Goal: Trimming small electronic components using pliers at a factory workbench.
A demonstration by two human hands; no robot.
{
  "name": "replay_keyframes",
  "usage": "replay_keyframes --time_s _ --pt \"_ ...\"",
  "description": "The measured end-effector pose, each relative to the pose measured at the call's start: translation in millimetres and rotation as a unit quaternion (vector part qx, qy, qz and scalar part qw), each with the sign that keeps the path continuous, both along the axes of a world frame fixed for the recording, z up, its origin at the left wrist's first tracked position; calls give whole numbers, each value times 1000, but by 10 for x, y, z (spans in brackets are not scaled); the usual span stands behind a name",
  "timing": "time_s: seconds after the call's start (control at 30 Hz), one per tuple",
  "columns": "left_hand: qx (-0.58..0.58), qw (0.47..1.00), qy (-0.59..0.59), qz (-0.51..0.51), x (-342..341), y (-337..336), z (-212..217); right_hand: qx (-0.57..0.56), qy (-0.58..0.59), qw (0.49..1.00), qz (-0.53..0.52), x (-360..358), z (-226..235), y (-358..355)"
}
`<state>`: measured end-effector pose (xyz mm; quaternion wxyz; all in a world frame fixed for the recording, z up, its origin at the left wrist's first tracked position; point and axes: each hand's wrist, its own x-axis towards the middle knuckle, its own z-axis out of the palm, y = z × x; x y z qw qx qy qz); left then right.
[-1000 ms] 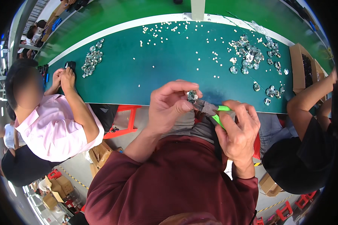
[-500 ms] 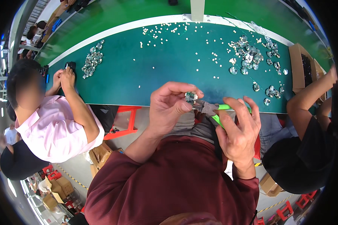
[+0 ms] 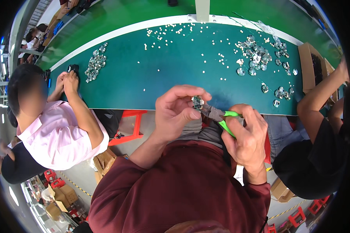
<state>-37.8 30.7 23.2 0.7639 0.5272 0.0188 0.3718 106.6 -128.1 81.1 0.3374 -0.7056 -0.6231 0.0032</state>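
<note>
Between the thumb and fingers of my left hand [image 3: 174, 110] is a small round electronic part [image 3: 197, 102] with green circuit board and clear, shiny bits. My right hand [image 3: 248, 134] wraps round the green handles of a pair of pliers [image 3: 216, 115]. The grey jaws point left and reach the right side of the part; whether they bite on it is too small to tell. Both hands are held over the table's near edge, above my lap.
On the green table [image 3: 116, 87], a pile of similar round parts [image 3: 258, 58] lies right, another pile [image 3: 95, 64] left. Small pale squares [image 3: 171, 29] are scattered at the back. A cardboard box [image 3: 308, 68] stands far right. One person [image 3: 62, 132] sits left, another [image 3: 315, 155] right.
My right fingers have closed further round the pliers' handles, which have drawn nearer together. The left hand keeps the part in almost the same place.
</note>
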Motion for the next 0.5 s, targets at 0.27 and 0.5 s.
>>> replay_keyframes --time_s 0.27,0.5 --pt "65 997 19 20 -39 10 98 17 45 999 -1 -47 -4 3" --pt "88 995 45 28 -76 9 151 24 44 999 -1 -59 -44 6"
